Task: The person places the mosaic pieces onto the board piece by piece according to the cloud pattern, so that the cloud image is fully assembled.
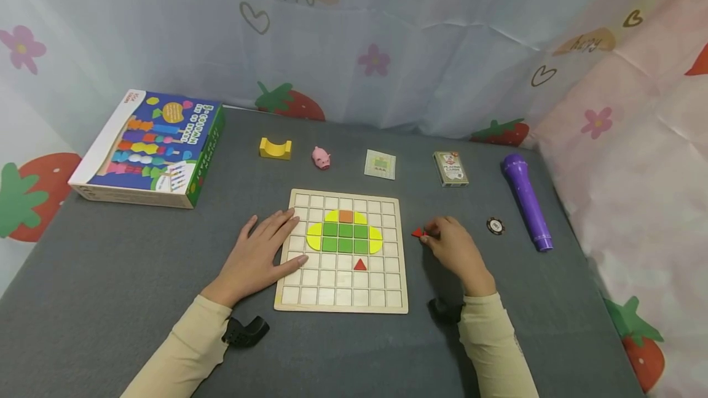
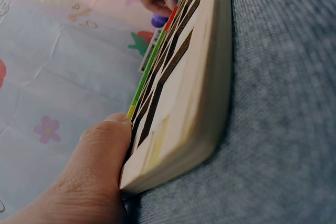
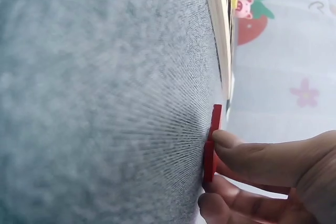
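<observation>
A square wooden grid board holds green tiles, yellow rounded tiles, an orange tile and a red triangle. My left hand lies with fingers spread on the board's left edge; its thumb rests along the rim in the left wrist view. Right of the board, my right hand pinches a red triangle tile at table level. A second red tile lies against it, beyond the thumb tip. The fingers partly hide both tiles.
A boxed game stands at the back left. Along the back lie a yellow block, a pink pig, a pattern card and a playing-card box. A round chip and a purple microphone lie at right.
</observation>
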{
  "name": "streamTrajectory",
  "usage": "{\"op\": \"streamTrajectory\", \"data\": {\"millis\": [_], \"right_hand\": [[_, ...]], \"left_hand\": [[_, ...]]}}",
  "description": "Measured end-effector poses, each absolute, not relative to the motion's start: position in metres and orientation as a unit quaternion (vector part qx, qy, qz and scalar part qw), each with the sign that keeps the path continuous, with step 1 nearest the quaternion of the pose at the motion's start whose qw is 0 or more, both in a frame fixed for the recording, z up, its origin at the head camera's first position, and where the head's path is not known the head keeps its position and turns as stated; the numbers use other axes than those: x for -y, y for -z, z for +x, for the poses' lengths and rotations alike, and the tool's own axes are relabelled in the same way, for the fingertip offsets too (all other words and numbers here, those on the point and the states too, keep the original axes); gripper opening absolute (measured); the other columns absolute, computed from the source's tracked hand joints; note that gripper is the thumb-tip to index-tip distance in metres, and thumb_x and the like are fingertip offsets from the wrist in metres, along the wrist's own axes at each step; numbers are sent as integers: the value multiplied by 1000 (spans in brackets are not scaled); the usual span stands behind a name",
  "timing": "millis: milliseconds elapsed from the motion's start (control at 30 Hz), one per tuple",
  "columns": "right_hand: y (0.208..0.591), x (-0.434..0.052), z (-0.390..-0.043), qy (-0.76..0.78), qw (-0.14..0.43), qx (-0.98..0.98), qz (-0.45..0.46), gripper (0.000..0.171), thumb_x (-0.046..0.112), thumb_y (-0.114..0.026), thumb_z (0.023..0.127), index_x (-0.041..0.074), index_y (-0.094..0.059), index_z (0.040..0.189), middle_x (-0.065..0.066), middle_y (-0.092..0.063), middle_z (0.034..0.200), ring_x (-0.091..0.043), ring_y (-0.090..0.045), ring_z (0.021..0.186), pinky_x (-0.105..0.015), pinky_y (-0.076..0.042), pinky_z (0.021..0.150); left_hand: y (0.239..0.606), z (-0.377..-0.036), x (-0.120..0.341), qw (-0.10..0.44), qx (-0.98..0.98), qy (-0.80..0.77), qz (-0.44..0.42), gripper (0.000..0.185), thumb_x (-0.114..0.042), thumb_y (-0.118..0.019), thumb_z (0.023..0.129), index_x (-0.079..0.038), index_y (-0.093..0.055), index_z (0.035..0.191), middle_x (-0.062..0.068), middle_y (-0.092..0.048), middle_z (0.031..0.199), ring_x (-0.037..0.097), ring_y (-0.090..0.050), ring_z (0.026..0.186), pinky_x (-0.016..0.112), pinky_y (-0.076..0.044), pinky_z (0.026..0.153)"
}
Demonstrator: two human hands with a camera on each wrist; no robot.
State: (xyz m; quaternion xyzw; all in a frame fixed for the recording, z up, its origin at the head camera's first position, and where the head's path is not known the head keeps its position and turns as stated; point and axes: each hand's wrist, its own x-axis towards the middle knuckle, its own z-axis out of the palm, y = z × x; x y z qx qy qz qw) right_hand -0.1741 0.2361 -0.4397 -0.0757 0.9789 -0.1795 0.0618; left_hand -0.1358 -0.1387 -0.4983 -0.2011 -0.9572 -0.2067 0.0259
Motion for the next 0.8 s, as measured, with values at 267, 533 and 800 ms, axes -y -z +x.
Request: {"op": "streamTrajectory", "data": {"millis": [267,533,800], "right_hand": [[437,-234,-175,189,61,-976,-94,13,10,-70,87,1,-65,96,-11,-64,89,-25,-61,81,-41,-50,72],[430,-225,-171,206,-17,-960,-190,16,8,-69,87,6,-71,103,-6,-65,91,-20,-61,80,-37,-52,70],[423,-198,-163,221,-38,-943,-246,13,7,-71,86,9,-72,99,-1,-64,88,-12,-53,71,-29,-47,62]], "left_hand": [[499,-137,138,32,956,209,-203,81,-64,-51,88,-16,-33,151,3,-27,157,25,-25,144,58,-10,115],[498,-136,139,27,956,209,-206,80,-64,-52,88,-18,-33,151,3,-26,158,26,-24,145,58,-9,115],[498,-136,139,30,955,211,-206,79,-63,-52,88,-19,-34,150,4,-27,157,25,-24,144,58,-9,115]]}}
